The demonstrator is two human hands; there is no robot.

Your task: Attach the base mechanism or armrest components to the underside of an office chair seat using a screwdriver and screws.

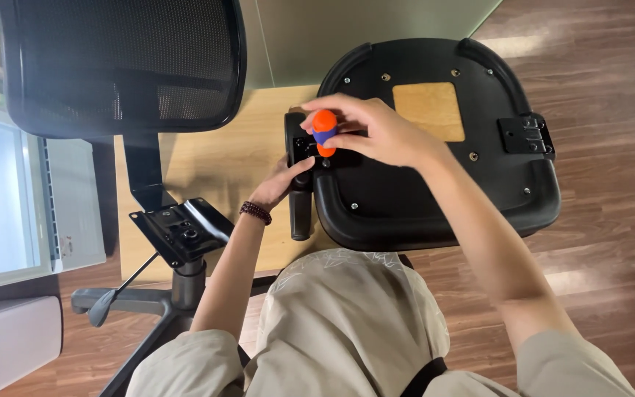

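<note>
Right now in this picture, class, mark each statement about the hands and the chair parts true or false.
1. The right hand grips an orange and blue screwdriver handle. True.
2. The seat lies underside up. True.
3. The left hand holds the mesh backrest. False: it rests at the seat's edge, below the handle.
4. The beaded bracelet is on the right wrist. False: on the left.

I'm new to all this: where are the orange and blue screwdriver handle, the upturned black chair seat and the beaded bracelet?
Orange and blue screwdriver handle (324, 131): head view, blue band.
Upturned black plastic chair seat (435, 184): head view, bare underside.
Dark beaded bracelet (256, 212): head view, beads on wrist.
</note>
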